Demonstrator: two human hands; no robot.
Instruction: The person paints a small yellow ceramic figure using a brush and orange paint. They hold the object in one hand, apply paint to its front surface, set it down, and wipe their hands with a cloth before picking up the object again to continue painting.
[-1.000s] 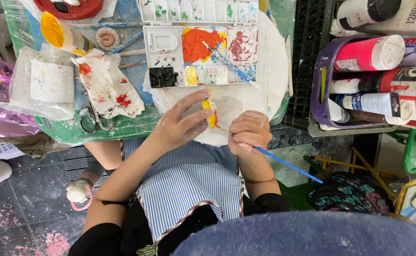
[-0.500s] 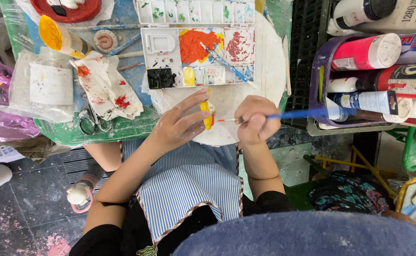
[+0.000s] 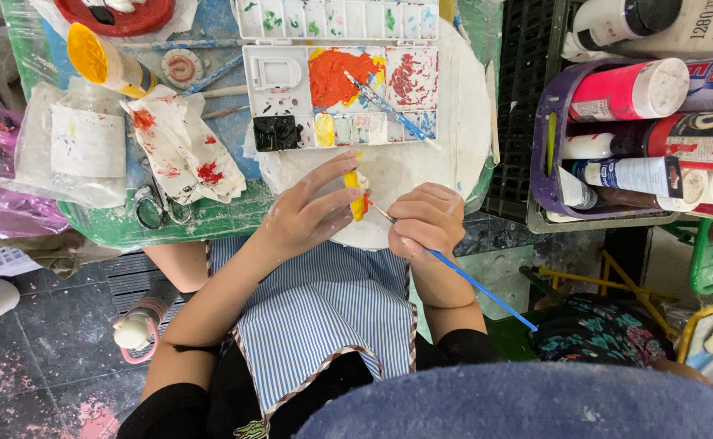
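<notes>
My left hand pinches a small yellow and orange painted piece over a white plaster plate. My right hand grips a thin blue-handled paintbrush, its tip touching the piece and its handle slanting down to the right. A white paint palette with orange, red, black and yellow wells lies just beyond the hands, a second blue brush resting across it.
A paint-stained tissue, scissors and a yellow-capped bottle lie on the green table at the left. A purple basket of paint bottles stands on the right. A striped apron covers my lap.
The brush handle swung from pointing right toward the basket back down to the lower right. My left hand keeps holding the small piece.
</notes>
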